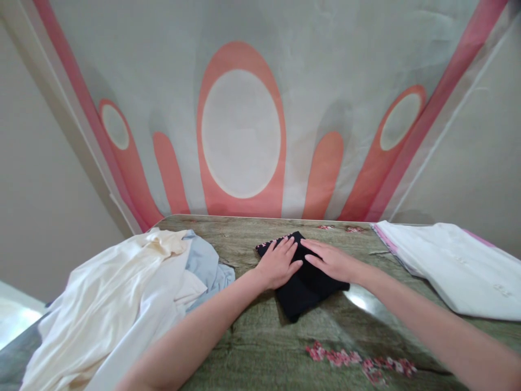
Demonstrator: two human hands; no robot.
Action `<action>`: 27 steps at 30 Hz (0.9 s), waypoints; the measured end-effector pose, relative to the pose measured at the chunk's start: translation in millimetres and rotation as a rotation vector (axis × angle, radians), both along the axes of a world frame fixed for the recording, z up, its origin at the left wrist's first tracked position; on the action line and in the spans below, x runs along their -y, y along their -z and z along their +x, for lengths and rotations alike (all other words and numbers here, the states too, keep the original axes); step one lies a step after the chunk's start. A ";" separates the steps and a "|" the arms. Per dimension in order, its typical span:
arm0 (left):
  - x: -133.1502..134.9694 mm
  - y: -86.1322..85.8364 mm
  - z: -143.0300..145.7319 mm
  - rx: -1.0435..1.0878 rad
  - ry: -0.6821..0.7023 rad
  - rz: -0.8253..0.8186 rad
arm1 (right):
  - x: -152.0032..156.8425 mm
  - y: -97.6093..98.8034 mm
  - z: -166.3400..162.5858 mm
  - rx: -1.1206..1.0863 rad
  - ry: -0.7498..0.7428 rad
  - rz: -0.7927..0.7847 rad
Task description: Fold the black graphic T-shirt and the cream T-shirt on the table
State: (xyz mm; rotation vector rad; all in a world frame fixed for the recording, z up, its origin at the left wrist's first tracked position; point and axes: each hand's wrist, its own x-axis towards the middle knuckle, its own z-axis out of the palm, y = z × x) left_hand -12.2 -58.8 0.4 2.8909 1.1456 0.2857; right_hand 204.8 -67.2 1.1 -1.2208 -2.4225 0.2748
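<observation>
A folded black garment (303,296) lies on the table in front of me, with a strip of small light pattern along its far left edge. My left hand (279,264) rests flat on its left part, fingers spread and pointing away from me. On its right part lies my right hand (331,262), the fingers stretched out towards the left. Both palms face down, and neither hand grips the cloth. What kind of garment it is cannot be made out while folded.
Crumpled cream and white clothes (118,293) are heaped at the left, with a light blue cloth (205,266) beside them. Flat white folded clothes (468,271) lie at the right. The wood-look tabletop (260,342) has printed pink flowers. A patterned wall covering (240,130) stands behind it.
</observation>
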 end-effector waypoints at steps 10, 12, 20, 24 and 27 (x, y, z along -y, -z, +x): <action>-13.2 22.9 1.0 -0.008 -0.009 0.032 | -11.0 43.5 -3.0 0.115 0.025 -0.072; -17.5 21.7 -2.0 0.008 -0.021 0.015 | -10.1 40.3 -0.9 0.141 0.031 -0.100; -44.3 18.1 -37.8 -0.035 -0.291 -0.102 | -0.4 27.7 28.8 0.101 -0.015 -0.189; -33.9 -7.4 -42.6 -0.073 -0.270 -0.043 | 19.1 1.7 52.4 0.055 -0.099 -0.178; -1.9 -43.2 -30.9 -0.070 -0.038 -0.084 | 38.7 -21.0 54.9 0.054 -0.126 -0.147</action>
